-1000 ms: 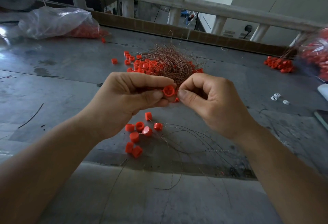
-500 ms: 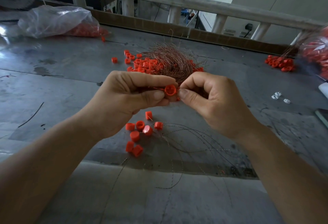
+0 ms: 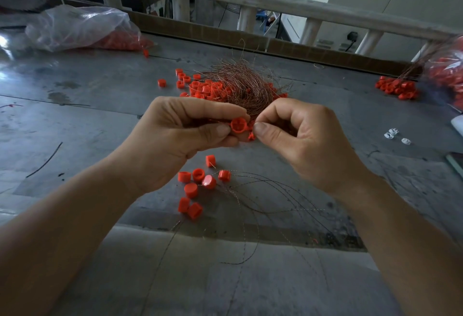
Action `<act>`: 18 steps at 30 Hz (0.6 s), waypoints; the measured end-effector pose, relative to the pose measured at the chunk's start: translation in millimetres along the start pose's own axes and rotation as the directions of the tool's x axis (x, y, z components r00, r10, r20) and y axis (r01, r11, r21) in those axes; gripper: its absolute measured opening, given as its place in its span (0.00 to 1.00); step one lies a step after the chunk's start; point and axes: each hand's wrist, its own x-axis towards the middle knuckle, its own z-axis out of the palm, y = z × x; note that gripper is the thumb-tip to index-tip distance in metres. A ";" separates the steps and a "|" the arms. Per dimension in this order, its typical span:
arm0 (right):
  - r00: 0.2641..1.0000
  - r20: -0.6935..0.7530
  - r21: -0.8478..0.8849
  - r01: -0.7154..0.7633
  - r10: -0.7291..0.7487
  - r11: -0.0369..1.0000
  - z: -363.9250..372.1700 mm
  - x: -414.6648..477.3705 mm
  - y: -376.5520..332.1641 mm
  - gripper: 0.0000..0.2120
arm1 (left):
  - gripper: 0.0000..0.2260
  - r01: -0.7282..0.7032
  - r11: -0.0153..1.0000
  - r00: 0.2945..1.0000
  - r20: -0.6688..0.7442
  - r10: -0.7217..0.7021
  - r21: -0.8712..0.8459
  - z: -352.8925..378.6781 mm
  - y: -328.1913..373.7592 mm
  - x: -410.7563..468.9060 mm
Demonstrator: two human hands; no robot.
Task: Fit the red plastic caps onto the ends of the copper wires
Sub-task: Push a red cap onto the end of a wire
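Left hand [image 3: 175,137] pinches red cap [image 3: 238,125]; right hand [image 3: 298,137] at 3 o'clock pinches beside it, wire too thin to tell. Loose caps [image 3: 198,185] at 6 o'clock on worktop [image 3: 87,120].

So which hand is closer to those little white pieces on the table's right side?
Right. The right hand is mid-table, the white pieces off to its right; the left hand, pinching a red cap, lies further left, beyond the right hand.

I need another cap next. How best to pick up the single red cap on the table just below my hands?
Pinch the single red cap across its round side wall, coming down from above: it sits apart from the cap cluster, so both sides look free, and that likely leaves its ends uncovered.
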 end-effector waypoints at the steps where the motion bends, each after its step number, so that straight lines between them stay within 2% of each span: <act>1: 1.000 0.002 0.008 -0.001 0.001 1.000 -0.2 0.1 -0.1 0.06 | 0.11 -0.001 1.000 1.000 0.001 0.001 -0.013 0.0 0.1 0.4; 11: 0.998 0.054 0.187 -0.026 0.016 0.982 -2.0 0.1 -2.9 0.06 | 0.11 0.035 0.991 0.998 0.055 -0.029 -0.129 -3.8 0.8 2.7; 18: 0.995 0.069 0.320 -0.088 0.069 0.943 -2.4 2.1 -2.7 0.14 | 0.10 0.100 0.974 0.991 0.107 -0.079 -0.205 -2.9 -1.7 1.6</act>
